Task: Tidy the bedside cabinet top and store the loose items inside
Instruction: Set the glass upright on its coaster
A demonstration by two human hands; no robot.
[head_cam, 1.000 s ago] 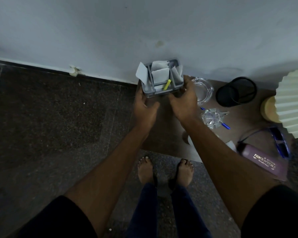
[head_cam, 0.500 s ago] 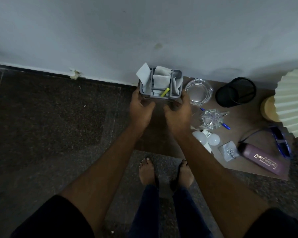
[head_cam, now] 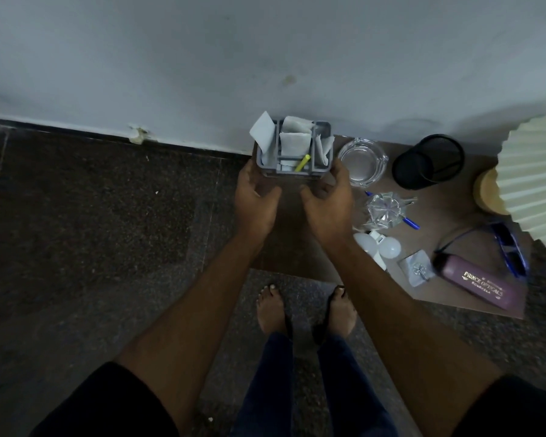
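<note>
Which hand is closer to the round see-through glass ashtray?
The right hand. It is just left of the clear round glass ashtray, by the right side of the grey plastic organizer. The left hand is farther away, beyond the organizer, by its left side.

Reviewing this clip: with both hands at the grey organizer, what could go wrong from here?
1. The grey organizer stands at the cabinet top's left rear corner; a nudge from the left hand might tip it off.
2. The right hand is close beside the glass ashtray and could knock it.
3. The paper slip leaning out leftward might drop to the floor.
</note>
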